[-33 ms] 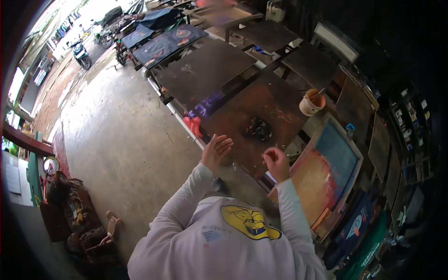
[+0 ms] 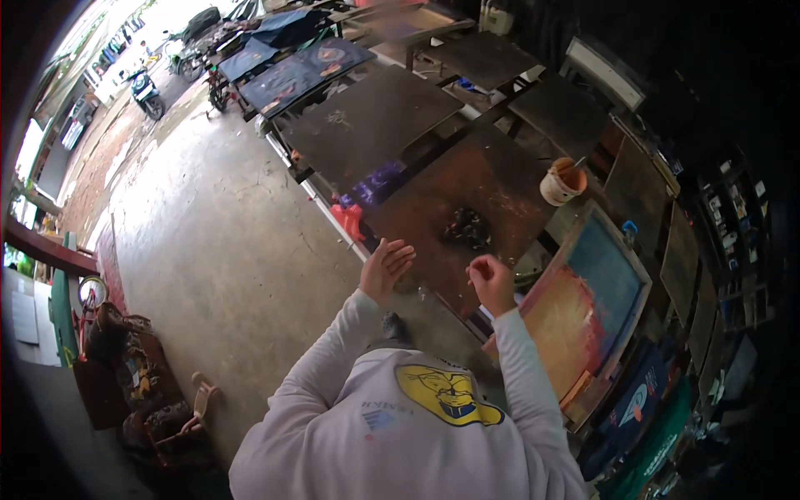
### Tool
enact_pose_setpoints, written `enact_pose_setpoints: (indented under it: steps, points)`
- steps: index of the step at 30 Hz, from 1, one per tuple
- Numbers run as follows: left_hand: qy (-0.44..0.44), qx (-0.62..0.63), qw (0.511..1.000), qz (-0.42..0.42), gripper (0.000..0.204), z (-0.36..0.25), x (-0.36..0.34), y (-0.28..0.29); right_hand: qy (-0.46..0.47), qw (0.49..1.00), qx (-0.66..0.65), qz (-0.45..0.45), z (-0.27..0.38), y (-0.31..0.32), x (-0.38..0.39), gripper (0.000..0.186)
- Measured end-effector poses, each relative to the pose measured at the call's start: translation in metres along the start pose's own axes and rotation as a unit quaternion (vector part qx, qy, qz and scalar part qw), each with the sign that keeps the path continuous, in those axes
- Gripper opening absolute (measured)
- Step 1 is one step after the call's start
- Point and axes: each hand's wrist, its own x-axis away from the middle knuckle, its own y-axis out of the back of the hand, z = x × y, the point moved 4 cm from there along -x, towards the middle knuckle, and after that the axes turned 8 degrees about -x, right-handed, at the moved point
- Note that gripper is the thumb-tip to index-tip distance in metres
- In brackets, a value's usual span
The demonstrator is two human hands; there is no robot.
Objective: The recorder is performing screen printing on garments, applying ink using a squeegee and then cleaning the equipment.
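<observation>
My left hand [image 2: 387, 271] is raised in front of my chest, palm inward, its fingers stretched out and nothing in it. To its right my right hand [image 2: 493, 285] has its fingers curled in toward the thumb; whether anything is between them cannot be made out. Both hands hang in the air, apart from each other, over the near edge of a dark, rust-stained board [image 2: 417, 196]. A small heap of dark material [image 2: 466, 228] lies on this board. Nearest to my right hand stands a wooden-framed printing screen [image 2: 583, 292] with blue mesh and orange-red paint.
Beyond the board stands a paint-smeared white bucket [image 2: 563, 182] with a stick in it. A red cloth [image 2: 348, 220] hangs at the board's left corner. More dark boards [image 2: 371, 112] stretch away in rows. A worn brown armchair [image 2: 137, 375] is at lower left; motorcycles [image 2: 146, 96] stand outside.
The view has shifted slightly, so the boards and bucket sit a little farther right. My left hand keeps its pose; the curled right hand has turned very slightly.
</observation>
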Motion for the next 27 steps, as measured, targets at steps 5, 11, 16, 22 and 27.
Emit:
enact_pose_setpoints:
  steps: [5, 11, 16, 22, 27]
  points:
    - [-0.007, 0.028, 0.999, -0.036, 0.056, -0.019, -0.007, 0.058, 0.08, 0.966, 0.244, 0.02, -0.055, -0.048, -0.089, 0.03]
    - [-0.053, 0.077, 0.995, -0.044, 0.053, -0.034, 0.008, 0.082, 0.006, 0.924, 0.382, -0.02, -0.099, -0.069, -0.109, 0.039]
    - [-0.052, 0.092, 0.994, -0.028, 0.052, -0.026, 0.04, 0.087, -0.003, 0.896, 0.443, -0.021, -0.121, -0.05, -0.114, 0.013]
    - [-0.073, 0.077, 0.993, -0.051, 0.049, -0.019, 0.075, 0.104, -0.001, 0.881, 0.473, 0.023, -0.111, -0.069, -0.105, 0.014]
    - [-0.121, 0.059, 0.989, -0.063, 0.047, -0.012, 0.104, 0.082, 0.031, 0.885, 0.464, 0.011, -0.106, -0.07, -0.124, 0.014]
